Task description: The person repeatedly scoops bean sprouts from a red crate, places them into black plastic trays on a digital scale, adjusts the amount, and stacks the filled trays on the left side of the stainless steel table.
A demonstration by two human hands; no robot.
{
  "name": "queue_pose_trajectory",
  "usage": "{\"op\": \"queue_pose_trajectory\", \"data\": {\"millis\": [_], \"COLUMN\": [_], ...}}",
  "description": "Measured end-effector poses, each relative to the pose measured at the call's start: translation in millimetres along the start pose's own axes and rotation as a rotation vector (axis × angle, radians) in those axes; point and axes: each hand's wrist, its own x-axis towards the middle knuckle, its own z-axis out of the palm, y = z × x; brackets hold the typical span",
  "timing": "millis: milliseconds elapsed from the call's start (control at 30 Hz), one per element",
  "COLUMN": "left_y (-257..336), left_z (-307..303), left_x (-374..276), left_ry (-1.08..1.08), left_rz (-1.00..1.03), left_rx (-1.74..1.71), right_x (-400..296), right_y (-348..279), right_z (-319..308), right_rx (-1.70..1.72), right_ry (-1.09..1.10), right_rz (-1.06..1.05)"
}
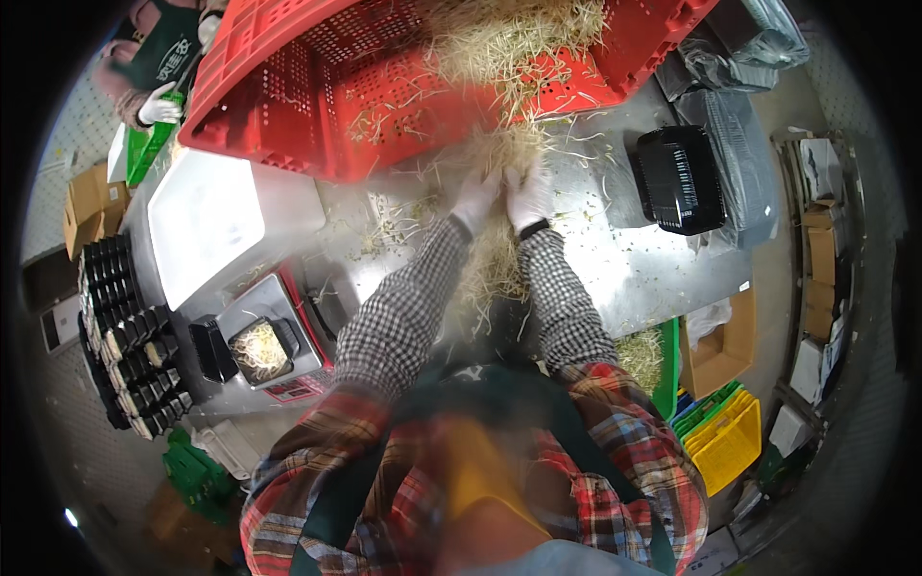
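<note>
My left hand (478, 199) and my right hand (527, 193), both in white gloves, are close together at the near edge of a tilted red perforated plastic crate (403, 93). Between them they grip a loose clump of bean sprouts (513, 144); motion blurs the fingers. A larger heap of sprouts (518, 43) lies inside the crate and spills over its lower edge. More sprouts (493, 270) lie between my forearms, close to my apron. Stray sprouts (389, 223) are scattered over the metal table (648, 277).
A white plastic bin (209, 223) stands left, above a scale (310, 360) bearing a black tray of sprouts (261, 349). Stacked black trays (137, 338) line the left edge. Upturned black trays (684, 180) sit right, near plastic-wrapped stacks (742, 165). A co-worker's gloved hand (160, 106) shows upper left.
</note>
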Motion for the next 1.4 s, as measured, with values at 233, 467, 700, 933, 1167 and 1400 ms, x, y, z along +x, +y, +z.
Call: {"op": "queue_pose_trajectory", "data": {"millis": [233, 467, 700, 933, 1167, 1400], "left_y": [-17.5, -17.2, -36.4, -5.5, -11.4, -20.4], "left_z": [-64.1, -25.0, -74.2, -51.3, -14.7, -43.2], "left_x": [2.2, 18.4, -1.3, -72.9, -69.7, -84.3], "left_ry": [0.03, -0.1, -0.274, 0.054, -0.011, -0.067], "left_rz": [0.316, -0.208, 0.091, -0.049, -0.3, -0.107], "left_rx": [0.258, -0.53, -0.013, 0.183, -0.146, -0.22], "right_x": [7.5, 25.9, 16.4, -48.2, -73.1, -86.0], "right_y": [-4.4, -13.5, -31.3, 11.4, -30.5, -19.8], "right_z": [-69.1, 1.3, -65.2, -50.2, -50.6, -62.5], "right_rx": [0.039, -0.026, 0.248, -0.058, 0.102, 0.05], "right_ry": [-0.152, -0.35, -0.321, -0.263, -0.442, -0.285], "right_rz": [0.052, -0.105, -0.173, 0.075, 0.222, -0.077]}}
